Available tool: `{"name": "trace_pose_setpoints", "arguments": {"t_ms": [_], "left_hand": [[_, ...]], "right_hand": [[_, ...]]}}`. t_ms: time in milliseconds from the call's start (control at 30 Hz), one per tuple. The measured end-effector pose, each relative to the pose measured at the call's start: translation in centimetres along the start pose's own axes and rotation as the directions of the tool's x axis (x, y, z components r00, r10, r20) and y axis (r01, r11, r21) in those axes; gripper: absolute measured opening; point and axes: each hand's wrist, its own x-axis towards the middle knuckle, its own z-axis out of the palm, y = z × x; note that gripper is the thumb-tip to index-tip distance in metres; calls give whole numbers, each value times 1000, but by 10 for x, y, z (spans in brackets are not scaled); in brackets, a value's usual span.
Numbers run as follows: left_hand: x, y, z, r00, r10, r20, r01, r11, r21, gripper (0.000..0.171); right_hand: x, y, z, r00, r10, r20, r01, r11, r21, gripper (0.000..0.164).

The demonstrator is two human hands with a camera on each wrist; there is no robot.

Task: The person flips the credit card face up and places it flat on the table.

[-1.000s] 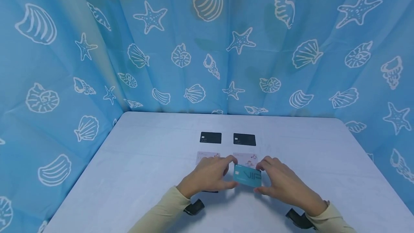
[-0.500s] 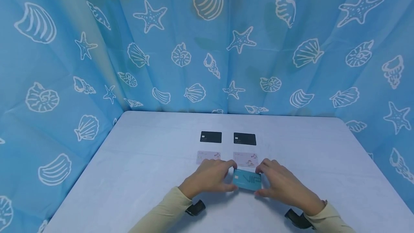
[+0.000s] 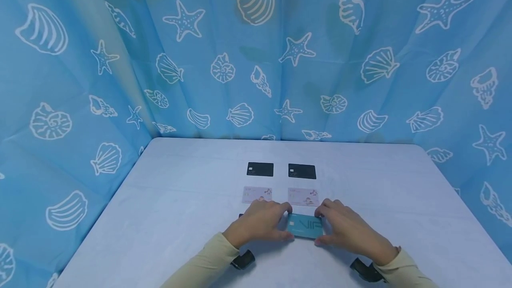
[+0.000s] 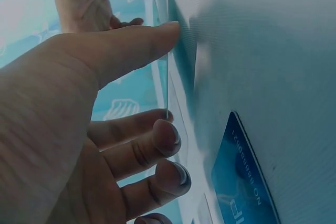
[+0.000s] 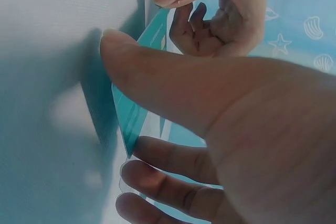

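Note:
Both hands pinch a teal card (image 3: 305, 226) with VIP lettering by its two short edges. My left hand (image 3: 260, 221) has its left end between thumb and fingertips; my right hand (image 3: 348, 228) grips the right end the same way. In the right wrist view the teal card (image 5: 128, 114) stands slightly off the white cloth, its shadow beside it. Edge-on, it is a thin line in the left wrist view. A dark blue card (image 4: 241, 177) with a printed number lies on the table near my left hand, mostly hidden behind that hand in the head view.
Two pale pink cards, left (image 3: 256, 194) and right (image 3: 302, 196), lie just beyond the hands. Farther back sit two black cards, left (image 3: 260, 169) and right (image 3: 302, 171), in matching columns. A blue shell-patterned curtain (image 3: 224, 88) borders the white table (image 3: 180, 190).
Both hands have lowered the teal card toward the table and slightly nearer to me, uncovering more of the pink cards. The other cards stay in place.

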Motion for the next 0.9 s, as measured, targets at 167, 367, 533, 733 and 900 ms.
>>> {"name": "trace_pose_setpoints", "arguments": {"t_ms": [167,367,533,733,900], "left_hand": [[0,-1,2,1000,10,1,-10,1000,30,60],[0,0,4,1000,9,9,-10,999,46,60],[0,0,7,1000,-2,16,1,999,38,60],[0,1,7,1000,-3,15,2,1000,26,59],[0,1,7,1000,0,13,0,1000,21,60]], "right_hand": [[0,1,3,1000,-3,0,3,1000,7,61],[1,0,6,1000,-3,2,3,1000,13,59],[0,1,7,1000,-12,-4,12,1000,6,59],[0,1,7,1000,-13,-1,13,1000,7,60],[0,1,7,1000,-9,2,9,1000,6,60]]}}
